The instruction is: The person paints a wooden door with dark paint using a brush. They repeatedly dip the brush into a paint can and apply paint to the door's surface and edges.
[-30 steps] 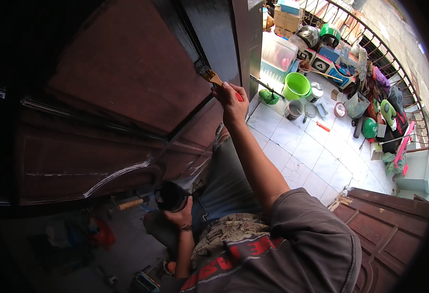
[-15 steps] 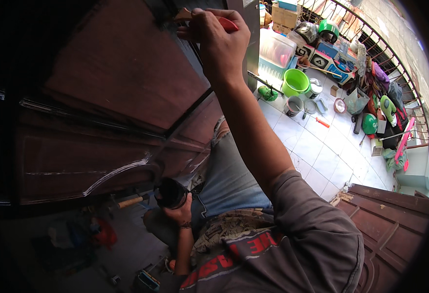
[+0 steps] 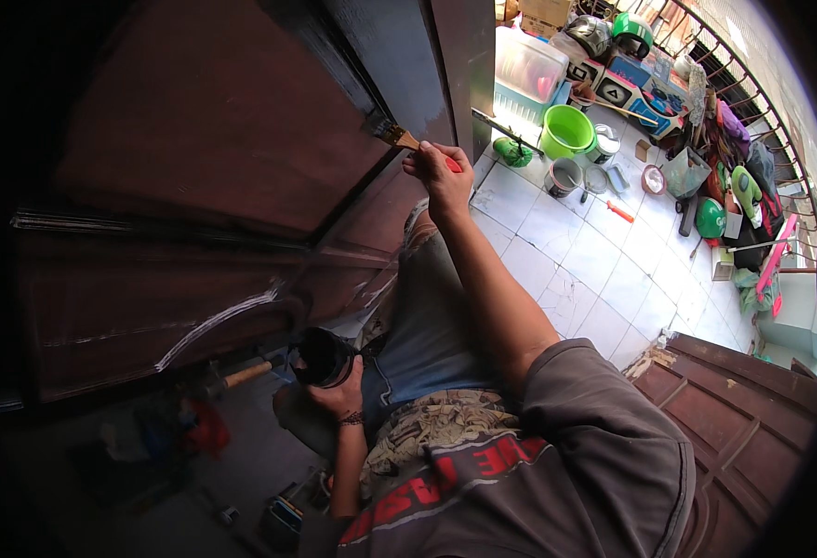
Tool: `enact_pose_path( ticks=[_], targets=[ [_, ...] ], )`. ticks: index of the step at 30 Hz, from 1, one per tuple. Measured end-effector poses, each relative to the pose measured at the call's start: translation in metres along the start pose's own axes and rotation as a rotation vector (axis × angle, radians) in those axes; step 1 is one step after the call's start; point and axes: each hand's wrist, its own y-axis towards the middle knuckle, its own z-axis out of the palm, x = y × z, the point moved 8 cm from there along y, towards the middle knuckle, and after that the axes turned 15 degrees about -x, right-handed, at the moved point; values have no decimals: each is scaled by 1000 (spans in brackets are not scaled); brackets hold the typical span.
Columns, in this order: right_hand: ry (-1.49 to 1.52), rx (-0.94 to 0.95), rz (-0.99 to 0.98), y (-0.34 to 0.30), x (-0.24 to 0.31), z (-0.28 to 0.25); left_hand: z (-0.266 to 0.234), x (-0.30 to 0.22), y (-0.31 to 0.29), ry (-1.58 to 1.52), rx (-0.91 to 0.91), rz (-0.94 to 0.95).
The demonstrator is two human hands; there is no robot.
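My right hand point(image 3: 441, 177) is closed round the red handle of a paintbrush point(image 3: 406, 139). The bristles touch a brown panelled door point(image 3: 213, 121), along the groove beside its right upright. Dark, glossy paint point(image 3: 334, 56) streaks that edge above the brush. Low in front of my lap, my left hand point(image 3: 341, 386) grips a black paint pot point(image 3: 323, 358) by its side. The pot's mouth faces up, and its inside is too dark to make out. A pale curved streak point(image 3: 213, 325) marks the lower part of the door.
On the tiled floor point(image 3: 557, 256) to the right stand a green bucket point(image 3: 566, 130), a grey paint can point(image 3: 564, 177) and an orange-handled tool point(image 3: 619, 212). Helmets point(image 3: 631, 35), boxes and bags crowd the railing. Another brown door panel point(image 3: 734, 418) is at lower right. A wooden-handled tool point(image 3: 245, 374) lies left of the pot.
My right hand has come down along the door's edge with the paintbrush, drawing nearer to me. The left hand still holds the pot in nearly the same place.
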Motion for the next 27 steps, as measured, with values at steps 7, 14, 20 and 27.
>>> enact_pose_path(
  ticks=[7,14,20,27],
  targets=[
    [-579,-143,-226,15,27,4,8,-2,-2,-22,36,24],
    [-310,60,-263,-21,85,98,8,0,0,-60,48,52],
    [217,246,-10,-32,104,98,5,-9,-1,-39,8,23],
    [-118,-79,117,32,-16,-46,5,-14,4,57,-29,30]
  ],
)
